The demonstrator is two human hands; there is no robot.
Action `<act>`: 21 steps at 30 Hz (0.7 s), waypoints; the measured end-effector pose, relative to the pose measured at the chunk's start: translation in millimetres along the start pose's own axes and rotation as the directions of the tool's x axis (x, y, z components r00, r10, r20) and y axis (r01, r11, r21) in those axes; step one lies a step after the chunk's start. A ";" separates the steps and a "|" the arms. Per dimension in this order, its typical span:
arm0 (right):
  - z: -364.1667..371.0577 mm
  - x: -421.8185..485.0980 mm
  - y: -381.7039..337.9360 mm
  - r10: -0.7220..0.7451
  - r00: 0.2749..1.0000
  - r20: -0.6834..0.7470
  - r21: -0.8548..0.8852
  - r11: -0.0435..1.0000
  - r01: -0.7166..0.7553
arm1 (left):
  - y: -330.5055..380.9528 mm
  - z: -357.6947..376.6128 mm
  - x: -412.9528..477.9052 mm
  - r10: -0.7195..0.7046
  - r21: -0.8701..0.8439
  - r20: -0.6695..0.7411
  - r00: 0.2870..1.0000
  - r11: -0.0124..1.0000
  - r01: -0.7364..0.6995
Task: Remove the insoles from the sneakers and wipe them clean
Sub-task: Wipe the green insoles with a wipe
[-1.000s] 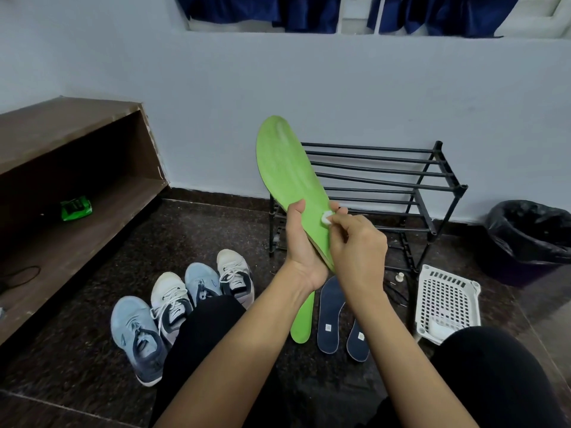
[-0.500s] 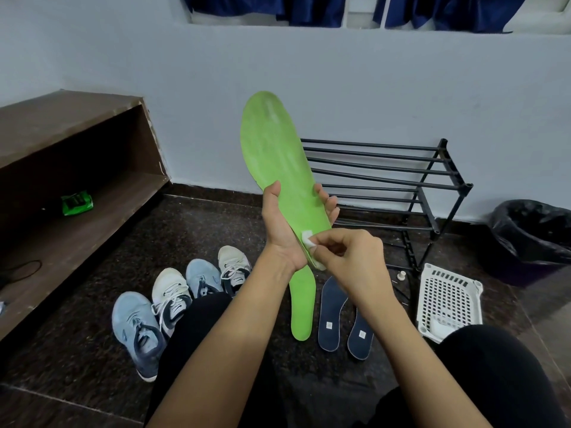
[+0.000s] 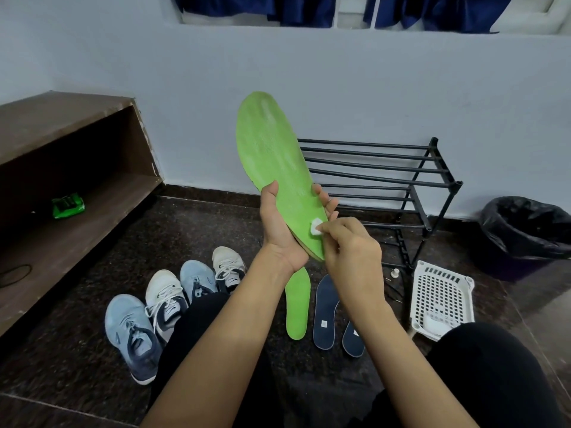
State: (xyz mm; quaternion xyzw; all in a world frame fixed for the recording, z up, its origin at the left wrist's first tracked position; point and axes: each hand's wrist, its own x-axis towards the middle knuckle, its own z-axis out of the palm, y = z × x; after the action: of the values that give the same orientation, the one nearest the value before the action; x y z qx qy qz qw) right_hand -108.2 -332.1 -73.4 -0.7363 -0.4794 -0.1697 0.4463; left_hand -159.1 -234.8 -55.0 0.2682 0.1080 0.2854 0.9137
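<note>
My left hand (image 3: 279, 227) grips a green insole (image 3: 272, 156) near its heel, toe end pointing up. My right hand (image 3: 349, 248) pinches a small white wipe (image 3: 315, 227) and presses it against the insole's lower right edge. On the dark floor below lie a second green insole (image 3: 297, 307) and two dark blue insoles (image 3: 326, 313). Several sneakers stand in a row at the left: a blue one (image 3: 131, 332), a white one (image 3: 165, 298), another blue one (image 3: 197, 281) and another white one (image 3: 228, 265).
A black metal shoe rack (image 3: 386, 180) stands against the white wall. A white perforated basket (image 3: 441, 298) and a black bin (image 3: 528, 233) are at the right. A brown wooden shelf (image 3: 61, 193) at the left holds a green packet (image 3: 68, 205). My black-clad knees fill the foreground.
My left hand shifted its grip on the green insole, which moved left then settled. The right hand's wipe slid along the insole's heel part.
</note>
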 end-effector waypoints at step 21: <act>-3.3 -1.7 -25.7 0.245 0.955 0.165 0.311 0.906 -0.286 | 2.1 -0.2 -1.4 0.063 -0.025 -0.009 0.998 0.998 -0.063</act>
State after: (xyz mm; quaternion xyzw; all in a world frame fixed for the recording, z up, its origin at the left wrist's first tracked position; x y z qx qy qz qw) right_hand -130.5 -332.1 -60.0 -0.7182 -0.4227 0.0211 0.5524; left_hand -161.3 -234.1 -54.0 0.2586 0.0997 0.3165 0.9072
